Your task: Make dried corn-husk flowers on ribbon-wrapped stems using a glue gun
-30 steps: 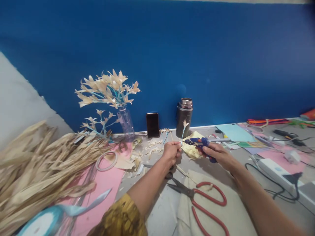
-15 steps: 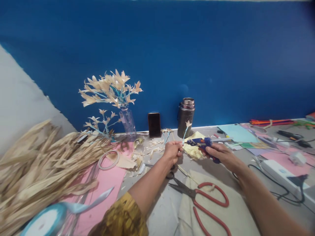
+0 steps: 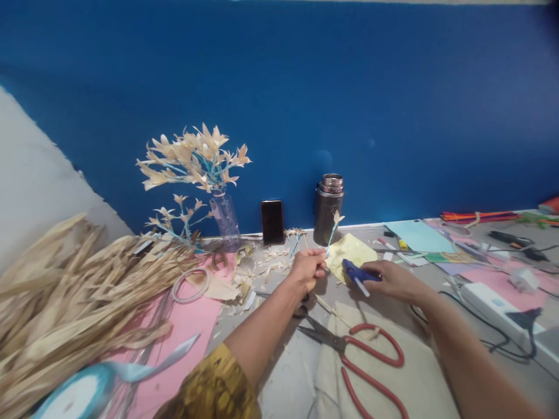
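Left hand [image 3: 308, 269]: grip closed on pale-petalled, blue-stemmed flower [image 3: 336, 219]
Right hand [image 3: 390, 282]: grip closed around blue, pistol-shaped glue gun [image 3: 358, 274]

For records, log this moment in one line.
left hand: holds cream blue-stemmed flower; right hand: holds blue plastic glue gun; red-handled scissors: unheld

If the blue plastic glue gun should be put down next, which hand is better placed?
Right, I think: the right hand holds the blue glue gun near creased, pale yellow paper, while the left hand pinches a thin blue stem topped by a cream star-shaped flower.
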### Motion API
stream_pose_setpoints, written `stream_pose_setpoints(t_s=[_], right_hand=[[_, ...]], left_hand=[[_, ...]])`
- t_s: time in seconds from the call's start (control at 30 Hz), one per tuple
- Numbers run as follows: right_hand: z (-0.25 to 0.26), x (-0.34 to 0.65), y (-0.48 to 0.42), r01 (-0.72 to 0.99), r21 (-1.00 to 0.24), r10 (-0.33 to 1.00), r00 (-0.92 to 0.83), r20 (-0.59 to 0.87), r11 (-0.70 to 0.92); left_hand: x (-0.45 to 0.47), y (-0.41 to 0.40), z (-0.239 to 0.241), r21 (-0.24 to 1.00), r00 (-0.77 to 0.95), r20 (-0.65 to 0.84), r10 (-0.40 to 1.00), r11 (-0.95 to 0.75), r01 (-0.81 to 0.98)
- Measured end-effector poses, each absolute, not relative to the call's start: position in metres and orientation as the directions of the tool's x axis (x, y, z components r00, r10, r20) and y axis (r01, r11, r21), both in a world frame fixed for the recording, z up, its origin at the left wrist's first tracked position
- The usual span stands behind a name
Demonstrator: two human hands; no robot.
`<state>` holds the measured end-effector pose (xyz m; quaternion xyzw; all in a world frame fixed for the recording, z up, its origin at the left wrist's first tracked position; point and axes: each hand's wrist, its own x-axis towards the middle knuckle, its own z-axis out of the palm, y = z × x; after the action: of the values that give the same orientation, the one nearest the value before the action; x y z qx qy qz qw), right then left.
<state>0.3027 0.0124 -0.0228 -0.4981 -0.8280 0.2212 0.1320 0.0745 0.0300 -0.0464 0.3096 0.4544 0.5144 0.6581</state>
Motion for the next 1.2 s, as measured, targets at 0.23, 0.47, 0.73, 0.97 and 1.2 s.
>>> stream_pose_setpoints(t_s=[0.23,0.47,0.73,0.97,1.2], right_hand=[[-0.017,0.288,0.007,0.674,-0.687,0.960,-0.244,0.140,0.271],[-0.029,0.267,0.004,0.321,-0.937,0.989,0.009,0.149,0.138],[-0.034,0.272,0.006,0.005,-1.000,0.992,-0.129,0.002,0.003],[-0.028,0.273,0.003,-0.139,-0.987,0.975,-0.216,-0.047,-0.078],[-0.039,0.277,0.007,-0.305,-0.950,0.943,-0.329,0.041,-0.065]], left_hand=[[0.089,0.013,-0.038,0.924,0.125,-0.205,0.971,0.234,-0.304],[0.098,0.000,-0.034,0.944,0.248,-0.187,0.951,0.243,-0.221],[0.087,0.000,-0.025,0.762,0.608,-0.251,0.753,0.541,-0.356],[0.083,-0.003,-0.021,0.729,0.685,-0.205,0.699,0.576,-0.370],[0.082,-0.003,-0.022,0.787,0.710,-0.195,0.677,0.539,-0.298]])
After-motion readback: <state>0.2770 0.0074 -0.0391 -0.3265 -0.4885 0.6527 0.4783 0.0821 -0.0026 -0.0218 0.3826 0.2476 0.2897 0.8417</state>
